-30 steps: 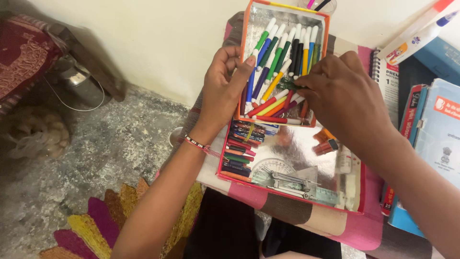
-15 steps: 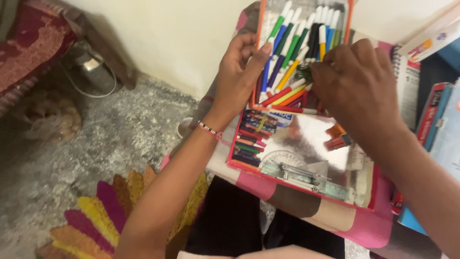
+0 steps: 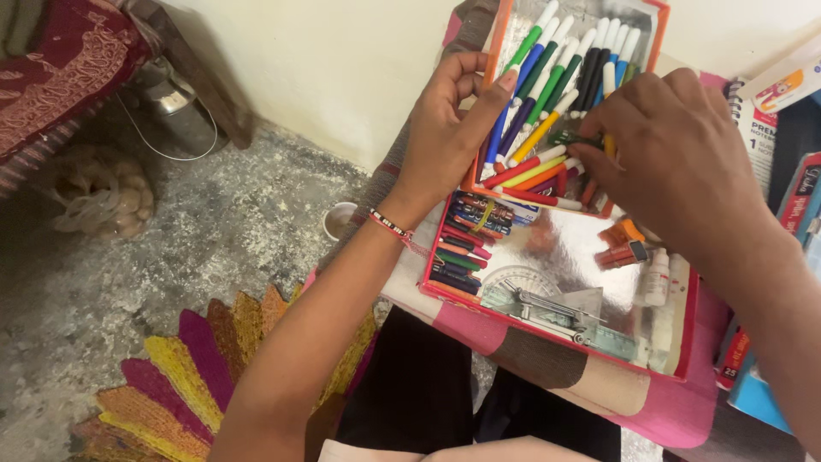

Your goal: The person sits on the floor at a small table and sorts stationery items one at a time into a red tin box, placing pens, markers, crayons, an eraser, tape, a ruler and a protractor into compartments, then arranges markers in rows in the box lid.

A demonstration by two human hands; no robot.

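Note:
An orange-rimmed tray point(image 3: 489, 85) full of coloured felt-tip pens point(image 3: 547, 90) rests tilted over a red-edged art box point(image 3: 556, 338). My left hand point(image 3: 449, 137) grips the tray's left rim, thumb lying over the pens. My right hand point(image 3: 676, 162) reaches into the tray's lower right part, fingertips among the pens and touching a dark green one point(image 3: 573, 139). Whether the fingers pinch it is hidden by the hand. Below the tray the box holds crayons point(image 3: 462, 248), a protractor point(image 3: 522, 282), a metal compass point(image 3: 556, 308) and small bottles point(image 3: 657, 278).
The box lies on a pink patchwork cloth point(image 3: 599, 385) over a low table. Books point(image 3: 791, 205) are stacked at the right. A small cup point(image 3: 342, 220) stands on the stone floor, a colourful scalloped mat point(image 3: 197, 368) lower left, a metal pot point(image 3: 175, 107) near the wall.
The view has shifted slightly, so the box sits further right and higher. My right hand has moved a little deeper among the pens. My left hand keeps its hold on the tray rim.

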